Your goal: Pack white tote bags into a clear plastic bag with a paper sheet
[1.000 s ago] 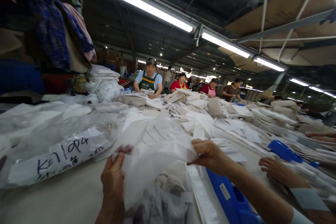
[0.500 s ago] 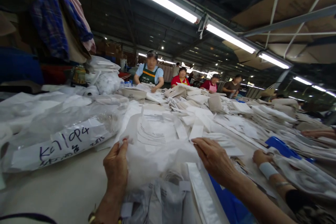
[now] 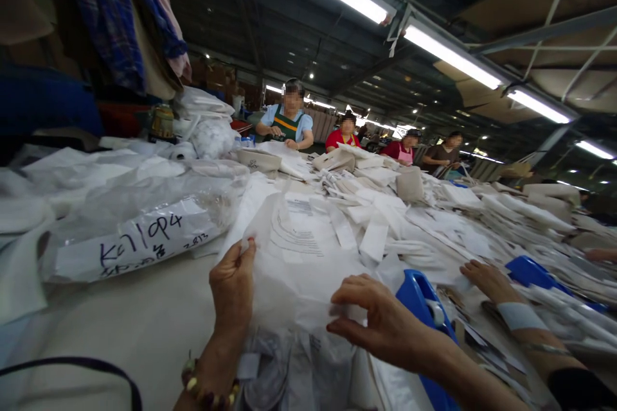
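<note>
My left hand (image 3: 234,286) pinches the left edge of a translucent printed plastic bag (image 3: 301,276), thumb against fingers. The bag lies spread in front of me, with dark lines of print on its upper part. At the bag's lower right is my right hand (image 3: 380,314), its thumb and fingers apart and curved, with nothing plainly held between them. Below the bag, close to me, is a clear packet (image 3: 289,372) with pale folded contents and a white label. A blue plastic object (image 3: 427,308) stands just beyond my right wrist.
On the left lies a large clear plastic roll (image 3: 144,241) with handwriting. Heaps of white and beige pieces (image 3: 376,205) cover the far table. A co-worker's hand (image 3: 489,279) with a pale wristband reaches in from the right, near a second blue object (image 3: 540,273). Several people work opposite.
My right hand has come back toward me and lower along the bag, its fingers now apart from the thumb. My left hand still pinches the edge. The co-worker's hand at right has shifted.
</note>
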A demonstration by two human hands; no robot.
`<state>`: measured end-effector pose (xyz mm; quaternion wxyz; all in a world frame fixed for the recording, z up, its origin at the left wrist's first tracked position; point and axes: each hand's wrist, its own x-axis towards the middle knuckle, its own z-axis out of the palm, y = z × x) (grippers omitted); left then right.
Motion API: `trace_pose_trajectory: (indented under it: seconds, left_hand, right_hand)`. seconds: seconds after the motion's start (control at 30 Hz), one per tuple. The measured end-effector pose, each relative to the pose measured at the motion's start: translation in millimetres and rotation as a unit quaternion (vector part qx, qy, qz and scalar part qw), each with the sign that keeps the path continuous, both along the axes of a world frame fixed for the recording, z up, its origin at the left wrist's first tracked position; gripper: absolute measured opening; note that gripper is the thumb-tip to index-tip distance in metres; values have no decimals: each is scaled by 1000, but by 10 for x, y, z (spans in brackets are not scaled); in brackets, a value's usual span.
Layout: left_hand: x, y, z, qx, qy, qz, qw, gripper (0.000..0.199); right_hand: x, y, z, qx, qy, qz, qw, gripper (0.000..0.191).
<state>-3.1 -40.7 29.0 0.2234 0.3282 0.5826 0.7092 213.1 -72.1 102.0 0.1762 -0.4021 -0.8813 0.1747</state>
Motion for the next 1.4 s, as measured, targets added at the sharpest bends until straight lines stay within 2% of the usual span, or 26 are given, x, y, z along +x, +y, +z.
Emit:
trace_pose_trajectory:
  seconds: [0.07, 0.1, 0.13, 0.23, 0.3, 0.4, 0.53, 0.63, 0.73, 0.9, 1.0, 1.07, 1.1, 1.17, 1.2, 1.23, 1.27, 1.3, 1.33, 1.37, 1.4]
  left_hand:
    - [-2, -9, 20, -10, 14, -5, 1000, 27]
    - [-1, -17, 36, -16, 22, -9, 1000, 25]
    - [-3, -28, 55, -24, 29, -15, 999, 24]
    - [-34, -58, 125, -55, 47, -24, 997, 22]
    - [-79, -66, 172, -81, 48, -18, 995, 23]
    - [-142, -51, 219, -121, 30, -5, 992, 23]
    - [-149, -20, 229, -150, 7, -6, 989, 17]
    - [-127, -15, 215, -152, 6, -8, 988, 21]
    - [-132, -11, 193, -154, 6, -9, 988, 16]
    - [-156, 21, 137, -166, 19, -4, 986, 15]
    - [-164, 41, 95, -167, 37, 9, 985, 22]
    - [-172, 19, 104, -134, 77, 68, 986, 33]
    - [-171, -14, 128, -90, 123, 113, 982, 37]
    - [-136, -142, 219, 37, 249, 210, 945, 37]
    - [-90, -235, 276, 104, 312, 230, 916, 32]
    - [-22, -342, 331, 163, 369, 224, 887, 26]
    - [71, -454, 377, 194, 406, 181, 874, 19]
    - [187, -560, 404, 237, 445, 102, 858, 11]
    - [320, -651, 409, 281, 496, 21, 821, 9]
    - [461, -716, 387, 297, 511, 7, 806, 7]
    - [600, -749, 343, 333, 519, -41, 786, 4]
  right_hand:
    - [27, -139, -29, 67, 9, -29, 997, 10]
    - [29, -190, -39, 124, 1, -43, 991, 7]
    - [26, -228, -45, 190, -14, -55, 980, 5]
    - [30, -297, -50, 361, -50, -54, 930, 23]
    - [65, -335, -60, 412, -44, -36, 909, 24]
    - [143, -406, -126, 425, -31, -16, 904, 21]
    - [188, -489, -276, 354, -41, -8, 934, 19]
    - [176, -510, -368, 337, -38, 6, 941, 14]
    - [169, -502, -422, 306, 15, -6, 952, 14]
    - [166, -493, -461, 209, 110, -28, 971, 18]
    - [133, -476, -444, 105, 146, -94, 979, 27]
    - [91, -438, -412, -6, 180, -170, 969, 32]
    - [66, -409, -393, -60, 201, -211, 955, 34]
    - [9, -331, -358, -135, 246, -276, 919, 36]
    - [-21, -284, -345, -153, 270, -297, 903, 37]
    - [-50, -233, -336, -163, 293, -311, 890, 38]
    - [-78, -179, -332, -168, 314, -319, 878, 39]
    - [-103, -123, -329, -171, 334, -323, 869, 39]
    - [-124, -68, -327, -174, 351, -324, 861, 40]
    - [-138, -14, -323, -176, 364, -326, 854, 40]
    - [-145, 35, -315, -179, 374, -326, 850, 41]
